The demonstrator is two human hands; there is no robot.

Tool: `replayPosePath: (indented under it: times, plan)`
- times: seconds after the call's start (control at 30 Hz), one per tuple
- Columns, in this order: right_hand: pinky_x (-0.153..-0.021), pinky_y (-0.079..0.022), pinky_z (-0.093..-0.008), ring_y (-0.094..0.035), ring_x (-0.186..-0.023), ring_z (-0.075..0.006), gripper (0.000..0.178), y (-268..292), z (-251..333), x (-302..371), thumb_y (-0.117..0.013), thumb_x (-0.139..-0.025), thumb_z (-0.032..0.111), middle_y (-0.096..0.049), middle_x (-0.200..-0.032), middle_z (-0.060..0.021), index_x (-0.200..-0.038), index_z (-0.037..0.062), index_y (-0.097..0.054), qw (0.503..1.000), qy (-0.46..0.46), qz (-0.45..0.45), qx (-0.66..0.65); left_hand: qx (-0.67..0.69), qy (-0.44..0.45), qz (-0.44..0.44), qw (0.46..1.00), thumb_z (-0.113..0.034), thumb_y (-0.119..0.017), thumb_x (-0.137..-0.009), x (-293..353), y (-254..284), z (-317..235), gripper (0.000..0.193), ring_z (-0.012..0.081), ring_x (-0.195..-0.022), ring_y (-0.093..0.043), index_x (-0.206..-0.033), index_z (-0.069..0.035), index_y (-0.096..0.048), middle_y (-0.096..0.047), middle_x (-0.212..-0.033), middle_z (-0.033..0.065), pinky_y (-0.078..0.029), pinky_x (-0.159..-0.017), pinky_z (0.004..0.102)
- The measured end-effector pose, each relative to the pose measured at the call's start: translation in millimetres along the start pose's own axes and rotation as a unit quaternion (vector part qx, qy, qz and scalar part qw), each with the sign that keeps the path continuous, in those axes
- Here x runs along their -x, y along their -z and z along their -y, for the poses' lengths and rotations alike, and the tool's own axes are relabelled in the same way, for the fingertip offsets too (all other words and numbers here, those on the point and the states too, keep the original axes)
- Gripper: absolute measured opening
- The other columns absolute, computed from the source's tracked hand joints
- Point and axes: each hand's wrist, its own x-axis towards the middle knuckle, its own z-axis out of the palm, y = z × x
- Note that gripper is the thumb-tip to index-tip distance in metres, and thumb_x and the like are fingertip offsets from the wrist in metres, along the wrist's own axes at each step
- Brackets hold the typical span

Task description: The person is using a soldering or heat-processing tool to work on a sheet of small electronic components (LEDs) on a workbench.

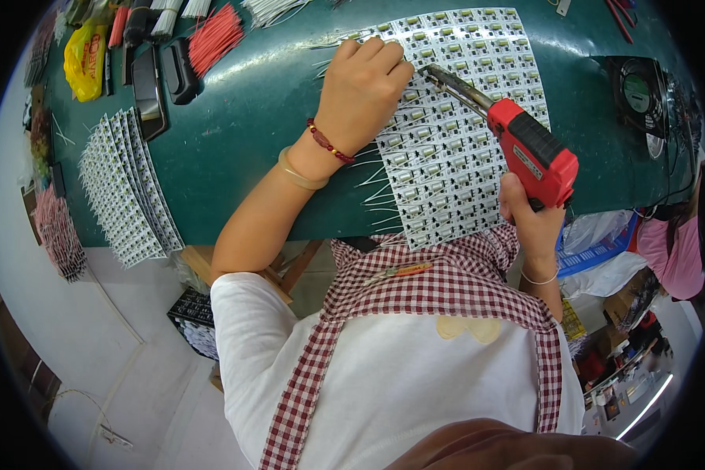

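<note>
Green tabletop [235, 172] spreads across the far half of the scene, glossy under the light. Along its far left edge lie a bundle of red wires [215, 39], a yellow bag [84, 63] and a dark phone-like slab [147, 90]; nearer, on the left, fanned circuit boards [129, 184] overlap at the table's edge. A black fan-like unit [638, 94] sits on the right, and a blue crate [603, 247] shows beyond the near right edge, below the top.

Over the right part of the circuit-board sheet [478, 188], the soldering gun [529, 149] slants, its long axis running from the grip at near right to the tip at far left. The sheet's own length runs from far to near. Red with black panels, the gun has a dark metal barrel; the white sheet carries rows of small components, with pale wires sticking out leftward.

The right hand [534, 223] is closed around the gun's grip. The left hand [364, 86] curls over the sheet's far left part, beside the tip; its fingertips are hidden, so whether it pinches anything cannot be told.
</note>
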Motion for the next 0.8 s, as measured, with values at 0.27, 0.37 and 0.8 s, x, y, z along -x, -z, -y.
replayPosePath:
  times: [0.27,0.37,0.8]
  plan:
    - [-0.045,-0.042,-0.0196,-0.053,-0.049,-0.0041,0.015,-1.5,9.9,3.5,-0.073,-0.080,0.008,-0.060,-0.065,0.0019,-0.088,0.0007,-0.063,0.998,-0.059,0.002,-0.029,-0.010,0.003,0.007,1.000,-0.001,-0.062,-0.064,0.8,0.5,-2.3,0.016,0.0188,-0.073,-0.053,-0.078,-0.009,-0.065,-0.053,-0.075,0.0013,-0.040,-0.066,0.0316]
    - [-0.044,-0.042,-0.0194,-0.053,-0.049,-0.0041,0.015,-2.5,7.7,3.8,-0.073,-0.080,0.008,-0.060,-0.065,0.0016,-0.088,0.0004,-0.063,0.998,-0.057,-0.001,-0.017,-0.010,-0.001,0.004,1.000,-0.001,-0.062,-0.064,0.1,-0.1,-1.9,0.016,0.0187,-0.073,-0.053,-0.078,-0.008,-0.065,-0.054,-0.076,0.0014,-0.041,-0.067,0.0315]
    - [-0.045,-0.043,-0.0201,-0.054,-0.049,-0.0054,0.019,1.7,9.3,5.1,-0.073,-0.082,0.010,-0.061,-0.066,-0.0008,-0.093,-0.0004,-0.062,0.999,-0.046,-0.003,-0.029,-0.020,-0.005,0.012,1.000,0.001,-0.060,-0.064,-0.1,2.0,-3.5,0.018,0.0186,-0.076,-0.053,-0.079,-0.008,-0.064,-0.055,-0.076,0.0017,-0.040,-0.069,0.0313]
